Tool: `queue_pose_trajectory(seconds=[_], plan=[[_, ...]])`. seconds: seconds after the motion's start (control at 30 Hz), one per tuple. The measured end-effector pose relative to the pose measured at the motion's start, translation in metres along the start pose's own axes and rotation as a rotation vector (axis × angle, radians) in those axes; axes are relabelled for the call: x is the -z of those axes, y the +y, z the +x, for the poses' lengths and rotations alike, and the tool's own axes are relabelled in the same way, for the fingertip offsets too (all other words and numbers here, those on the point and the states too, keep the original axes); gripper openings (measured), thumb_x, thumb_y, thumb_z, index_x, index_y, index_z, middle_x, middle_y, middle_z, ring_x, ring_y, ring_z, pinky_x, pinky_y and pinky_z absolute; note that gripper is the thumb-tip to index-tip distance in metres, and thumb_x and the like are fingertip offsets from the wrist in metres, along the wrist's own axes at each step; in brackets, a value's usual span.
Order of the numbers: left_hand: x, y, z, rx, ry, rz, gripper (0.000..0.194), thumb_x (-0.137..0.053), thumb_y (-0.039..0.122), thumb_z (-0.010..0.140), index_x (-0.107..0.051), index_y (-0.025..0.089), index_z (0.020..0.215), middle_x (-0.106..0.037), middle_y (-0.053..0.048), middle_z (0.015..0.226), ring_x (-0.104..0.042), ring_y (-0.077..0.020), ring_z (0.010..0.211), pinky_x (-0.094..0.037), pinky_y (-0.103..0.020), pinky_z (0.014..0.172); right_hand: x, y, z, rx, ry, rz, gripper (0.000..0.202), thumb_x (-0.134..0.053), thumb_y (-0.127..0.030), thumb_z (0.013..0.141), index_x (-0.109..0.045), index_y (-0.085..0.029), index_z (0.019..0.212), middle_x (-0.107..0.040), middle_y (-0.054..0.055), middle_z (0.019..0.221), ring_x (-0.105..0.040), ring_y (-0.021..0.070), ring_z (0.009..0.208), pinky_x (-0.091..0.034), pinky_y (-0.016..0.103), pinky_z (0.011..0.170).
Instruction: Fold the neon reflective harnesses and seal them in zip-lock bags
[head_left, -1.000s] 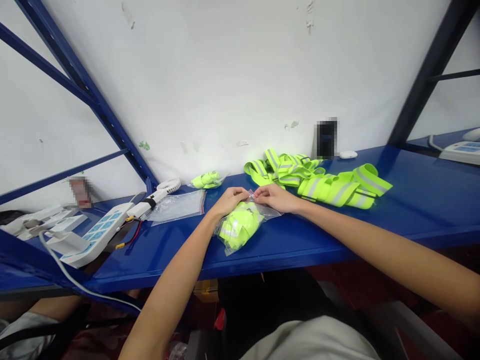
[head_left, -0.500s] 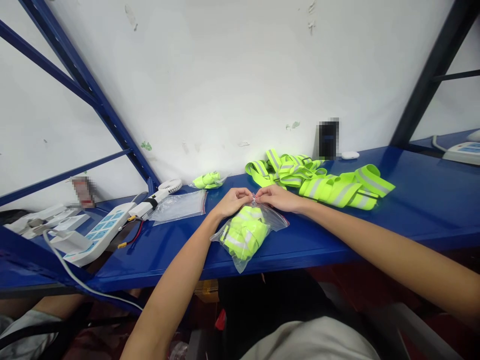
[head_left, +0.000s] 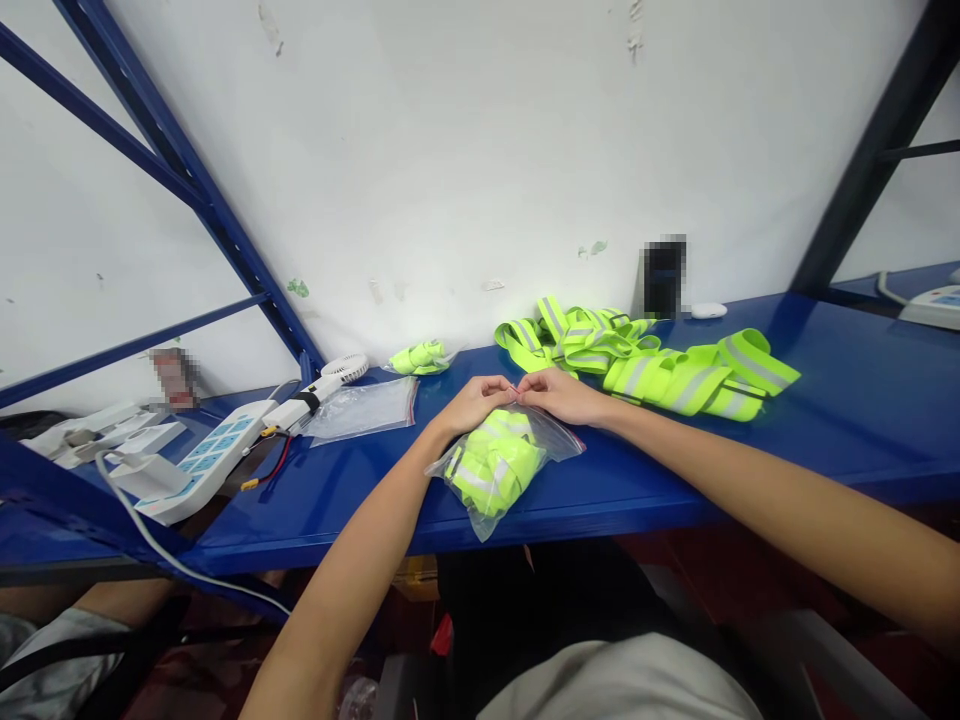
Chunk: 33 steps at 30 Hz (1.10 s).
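Between my hands is a clear zip-lock bag (head_left: pixel 559 437) with a bundled neon-yellow reflective strap (head_left: pixel 496 470) inside. My left hand (head_left: pixel 478 402) pinches the bag's top edge from the left. Close against it, my right hand (head_left: pixel 559 395) pinches the same edge from the right, the fingertips of both nearly meeting. The bag's lower end lies at the front of the blue table (head_left: pixel 330 510). More loose reflective straps (head_left: pixel 690 375) are heaped to the right, beyond my right forearm.
Flat clear bags (head_left: pixel 364 412) lie left of my hands, beside a white handheld fan (head_left: pixel 330 380). A small bagged strap (head_left: pixel 420 357) rests by the wall. Farther left is a power strip (head_left: pixel 217 460) with a cable. A white case (head_left: pixel 708 311) sits at the back right.
Both hands stay pinched at the bag's top edge, with only a slight shift of the fingers. The whole view has shifted slightly.
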<state>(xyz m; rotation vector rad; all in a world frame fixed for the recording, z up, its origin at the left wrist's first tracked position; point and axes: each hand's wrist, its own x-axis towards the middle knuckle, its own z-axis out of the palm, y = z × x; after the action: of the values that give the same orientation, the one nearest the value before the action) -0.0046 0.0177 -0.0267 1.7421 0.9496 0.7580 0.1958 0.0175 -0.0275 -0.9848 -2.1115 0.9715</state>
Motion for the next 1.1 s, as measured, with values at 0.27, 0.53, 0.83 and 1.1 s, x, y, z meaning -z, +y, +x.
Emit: queue_pose_trajectory(seconds=[0.27,0.53,0.83,1.1], plan=[[0.0001,0.0017,0.0007,-0.012,0.02,0.014,0.026,-0.066,0.04,0.078,-0.065,0.014,0.08,-0.059,0.001,0.074,-0.051,-0.01,0.066,-0.037,-0.023,0.064,-0.0003,-0.0024,0.0011,-0.02,-0.005,-0.038,0.03,-0.053,-0.041,0.084,-0.066,-0.015,0.08,-0.055,-0.001,0.067,-0.048,0.0136,0.065,-0.034,0.027,0.062],[0.003,-0.0045,0.0046,-0.032,0.108,-0.027,0.021,-0.066,0.035,0.074,-0.064,0.014,0.076,-0.058,0.002,0.067,-0.05,-0.0094,0.061,-0.036,-0.023,0.062,0.0032,-0.002,0.0,-0.035,-0.074,0.028,0.02,-0.053,-0.033,0.08,-0.062,-0.015,0.075,-0.052,-0.003,0.063,-0.046,0.0116,0.06,-0.033,0.026,0.06],[0.0029,0.0002,0.0015,-0.009,0.0,-0.015,0.026,-0.073,0.037,0.071,-0.07,0.012,0.078,-0.066,-0.001,0.071,-0.055,-0.0118,0.066,-0.039,-0.024,0.065,0.0027,-0.0052,-0.0019,-0.028,-0.166,0.117,0.023,-0.057,-0.039,0.081,-0.06,-0.016,0.081,-0.049,-0.004,0.064,-0.042,0.0106,0.057,-0.031,0.025,0.056],[0.0032,-0.0016,0.0023,-0.012,0.058,-0.075,0.022,-0.072,0.034,0.069,-0.065,0.013,0.072,-0.059,0.002,0.063,-0.05,-0.0092,0.059,-0.036,-0.023,0.061,0.004,-0.007,-0.0016,-0.036,-0.092,0.067,0.025,-0.057,-0.04,0.081,-0.063,-0.016,0.081,-0.055,-0.002,0.067,-0.047,0.0111,0.059,-0.034,0.025,0.058]])
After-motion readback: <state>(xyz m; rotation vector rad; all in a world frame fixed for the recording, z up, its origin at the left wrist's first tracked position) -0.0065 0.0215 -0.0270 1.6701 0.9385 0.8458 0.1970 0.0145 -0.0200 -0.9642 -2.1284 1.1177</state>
